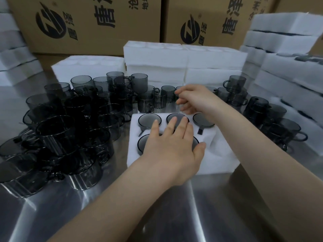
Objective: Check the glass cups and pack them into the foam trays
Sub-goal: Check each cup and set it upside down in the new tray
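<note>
A white foam tray (222,154) lies on the steel table in front of me, with smoky grey glass cups (149,120) seated in several of its holes. My left hand (173,145) lies flat over the tray's near row, fingers straight and spread across the cups there. My right hand (191,98) hovers just beyond the tray's far edge, fingers loosely curled, blurred, and holding nothing that I can see. Several loose grey cups (70,123) stand stacked and crowded to the left of the tray, and more (236,89) stand to the right.
Stacks of white foam trays (185,62) rise behind the cups, with more stacks (283,41) on the right and some (12,55) on the far left. Printed cardboard boxes (87,23) wall off the back. Bare steel table (157,215) lies near me.
</note>
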`<action>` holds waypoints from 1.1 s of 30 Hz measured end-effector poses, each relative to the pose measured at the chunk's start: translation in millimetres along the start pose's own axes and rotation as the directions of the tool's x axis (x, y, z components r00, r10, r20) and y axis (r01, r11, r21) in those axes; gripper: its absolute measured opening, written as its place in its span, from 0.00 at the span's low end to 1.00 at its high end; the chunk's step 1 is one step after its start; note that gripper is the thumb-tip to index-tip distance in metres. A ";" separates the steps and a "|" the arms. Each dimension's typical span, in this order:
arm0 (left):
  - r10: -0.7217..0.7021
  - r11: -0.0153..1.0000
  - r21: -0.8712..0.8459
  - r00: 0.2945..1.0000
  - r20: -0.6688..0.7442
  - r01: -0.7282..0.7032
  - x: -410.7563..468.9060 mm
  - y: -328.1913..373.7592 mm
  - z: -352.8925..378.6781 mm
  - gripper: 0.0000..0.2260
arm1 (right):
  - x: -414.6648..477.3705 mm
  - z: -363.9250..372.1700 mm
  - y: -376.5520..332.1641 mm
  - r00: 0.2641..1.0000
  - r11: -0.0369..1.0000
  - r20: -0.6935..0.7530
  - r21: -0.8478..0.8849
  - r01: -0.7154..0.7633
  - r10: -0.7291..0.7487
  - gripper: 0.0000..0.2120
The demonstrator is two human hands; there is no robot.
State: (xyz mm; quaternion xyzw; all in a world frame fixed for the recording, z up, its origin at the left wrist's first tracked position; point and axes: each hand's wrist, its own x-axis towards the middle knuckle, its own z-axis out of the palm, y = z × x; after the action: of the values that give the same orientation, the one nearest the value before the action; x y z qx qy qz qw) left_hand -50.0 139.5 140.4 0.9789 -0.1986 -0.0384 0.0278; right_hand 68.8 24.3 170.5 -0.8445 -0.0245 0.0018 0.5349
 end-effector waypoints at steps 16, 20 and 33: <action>0.029 0.996 -0.090 0.999 -0.018 -0.030 4.8 -4.5 3.4 0.28 | 67.8 41.5 11.6 0.996 0.642 0.017 -0.763 0.068 -0.085 0.12; 0.009 0.935 -0.354 0.999 -0.053 -0.027 7.9 -14.6 -16.9 0.25 | 59.0 24.8 13.6 0.987 0.762 -0.037 -0.641 0.095 -0.154 0.05; -0.289 0.684 -0.717 0.854 -0.433 -0.132 62.1 -68.9 -23.3 0.26 | -13.7 6.5 12.2 0.956 0.911 -0.025 0.298 0.285 -0.291 0.14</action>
State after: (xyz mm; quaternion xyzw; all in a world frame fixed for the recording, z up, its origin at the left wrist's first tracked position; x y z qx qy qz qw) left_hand 35.7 179.4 154.8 0.8675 -0.1080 0.1478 0.4625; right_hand 55.4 24.4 156.4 -0.7411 -0.1536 -0.0647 0.6504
